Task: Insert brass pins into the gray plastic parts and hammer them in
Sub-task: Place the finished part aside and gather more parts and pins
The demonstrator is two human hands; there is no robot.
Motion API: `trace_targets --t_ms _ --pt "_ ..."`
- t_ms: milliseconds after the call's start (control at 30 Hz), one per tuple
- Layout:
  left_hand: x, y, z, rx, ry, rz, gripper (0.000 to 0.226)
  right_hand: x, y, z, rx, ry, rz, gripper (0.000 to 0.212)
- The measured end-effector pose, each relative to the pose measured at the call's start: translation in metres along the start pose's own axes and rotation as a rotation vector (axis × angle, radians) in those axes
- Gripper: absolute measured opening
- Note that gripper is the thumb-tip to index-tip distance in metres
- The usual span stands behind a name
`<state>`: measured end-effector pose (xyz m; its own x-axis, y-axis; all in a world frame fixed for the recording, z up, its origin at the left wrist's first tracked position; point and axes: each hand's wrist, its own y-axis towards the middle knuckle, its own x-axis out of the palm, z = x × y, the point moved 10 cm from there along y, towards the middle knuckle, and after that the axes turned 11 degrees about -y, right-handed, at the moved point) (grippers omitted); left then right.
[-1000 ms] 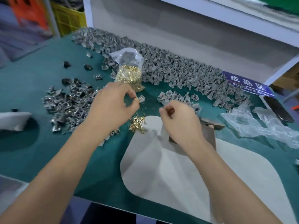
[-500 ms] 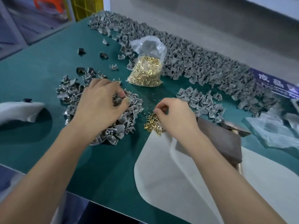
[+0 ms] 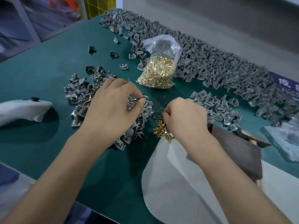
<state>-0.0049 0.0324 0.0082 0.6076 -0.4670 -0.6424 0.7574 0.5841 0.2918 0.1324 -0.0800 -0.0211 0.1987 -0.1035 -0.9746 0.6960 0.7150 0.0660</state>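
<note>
Both our hands have dropped onto their piles to pick up the next pair.

Nearest, our right hand [image 3: 184,117] curls over the loose heap of small brass pins [image 3: 161,130], pinching there; our left hand [image 3: 113,107] now pinches a gray plastic part [image 3: 134,102] from its pile; beyond stands the clear bag of brass pins [image 3: 157,73]. Nothing is hammered yet.

1. The brass pins [image 3: 162,130] in the loose heap look like shiny yellow metal.
2. The gray plastic parts [image 3: 218,73] are matt, some with a slight sheen.
3. The bag [image 3: 163,46] is clear, glossy plastic film.
4. The surface [image 3: 48,65] has a matt teal covering.
5. The white sheet [image 3: 178,183] looks smooth and matt.
6. The dark block [image 3: 239,152] looks dull brown; material unclear.
</note>
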Motion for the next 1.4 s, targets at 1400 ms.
trace_targets --t_ms 1400 --pt "0.195 0.028 0.11 0.28 0.012 -0.466 0.032 0.016 -0.092 0.207 0.413 0.821 0.321 0.024"
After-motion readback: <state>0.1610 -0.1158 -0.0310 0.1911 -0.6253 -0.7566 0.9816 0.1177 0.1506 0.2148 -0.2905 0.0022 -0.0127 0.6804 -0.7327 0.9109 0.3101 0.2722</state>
